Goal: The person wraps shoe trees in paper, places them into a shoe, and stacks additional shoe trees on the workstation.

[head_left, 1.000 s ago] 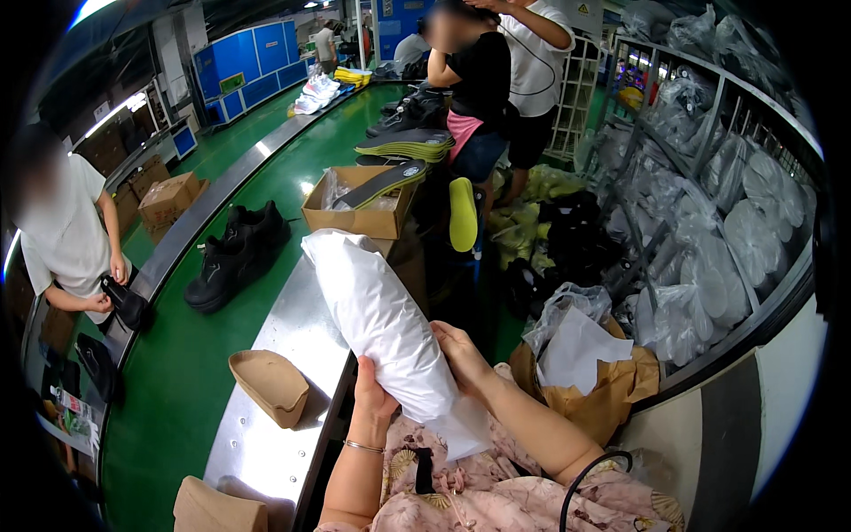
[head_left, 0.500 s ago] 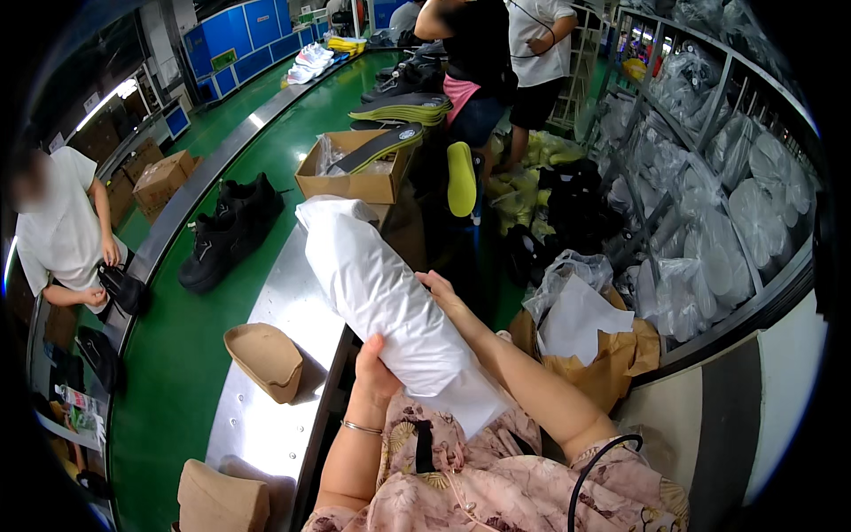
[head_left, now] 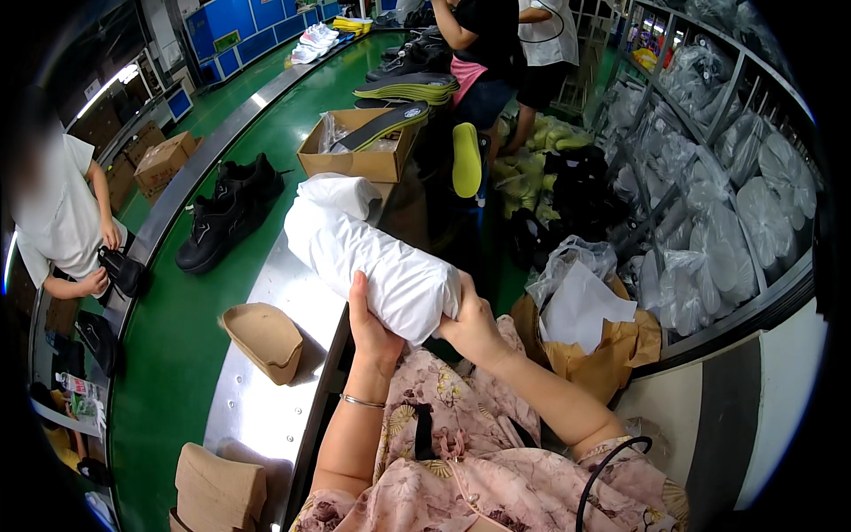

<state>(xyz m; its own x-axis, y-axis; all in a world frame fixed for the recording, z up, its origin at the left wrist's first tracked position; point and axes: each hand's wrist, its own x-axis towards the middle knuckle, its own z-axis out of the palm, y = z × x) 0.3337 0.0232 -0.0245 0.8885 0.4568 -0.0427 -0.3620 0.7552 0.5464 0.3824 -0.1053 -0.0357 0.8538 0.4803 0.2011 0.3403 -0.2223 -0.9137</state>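
Bundle (head_left: 368, 257), white, long & soft, held tilted over metal counter (head_left: 266, 390) edge, near end gripped by 2 hands: left hand (head_left: 372, 324) clasped underneath, right hand (head_left: 474, 324) clenched on end. Brown paper form (head_left: 263, 339) just left on counter; black shoes (head_left: 226, 213) on green belt (head_left: 191, 328) beyond.

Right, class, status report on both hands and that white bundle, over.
Left hand and right hand both gripping the near end of the white wrapped bundle. Bundle tilted over the metal bench. Brown moulded insert lies beside, apart.
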